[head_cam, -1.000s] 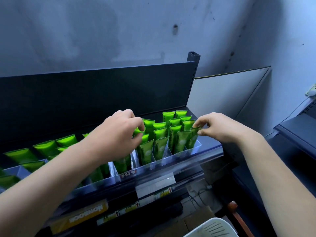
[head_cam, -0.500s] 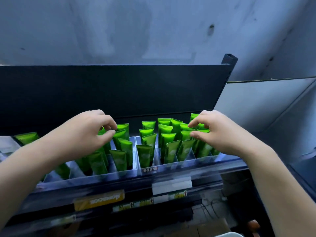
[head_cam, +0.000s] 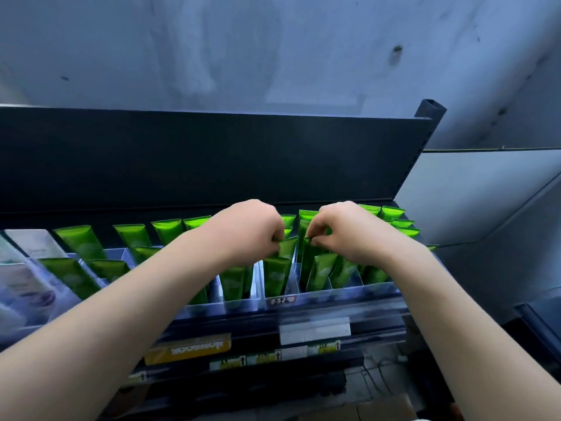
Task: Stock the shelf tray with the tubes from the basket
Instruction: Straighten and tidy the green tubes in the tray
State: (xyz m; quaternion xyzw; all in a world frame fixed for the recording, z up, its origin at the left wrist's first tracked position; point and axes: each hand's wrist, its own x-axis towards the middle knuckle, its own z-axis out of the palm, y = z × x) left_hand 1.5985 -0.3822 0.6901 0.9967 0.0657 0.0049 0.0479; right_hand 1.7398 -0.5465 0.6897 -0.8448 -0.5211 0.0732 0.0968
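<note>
Several green tubes stand upright in a clear plastic shelf tray [head_cam: 349,291] with dividers. My left hand [head_cam: 249,229] pinches the top edge of one green tube [head_cam: 287,247] in a middle slot. My right hand [head_cam: 343,229] pinches the top of a neighbouring green tube [head_cam: 309,256] just to the right. Both hands sit close together over the middle of the tray. More green tubes [head_cam: 79,241] fill the slots to the left and the slots [head_cam: 397,223] to the right. The basket is not in view.
A dark shelf back panel [head_cam: 212,159] rises behind the tray, with a post [head_cam: 428,113] at its right end. Pale tubes [head_cam: 27,268] stand at the far left. Price labels [head_cam: 314,329] run along the shelf front. A grey wall is above.
Both hands have come together toward the middle of the tray, each now pinching a tube top. The view has shifted right along the shelf, showing more tubes at the left.
</note>
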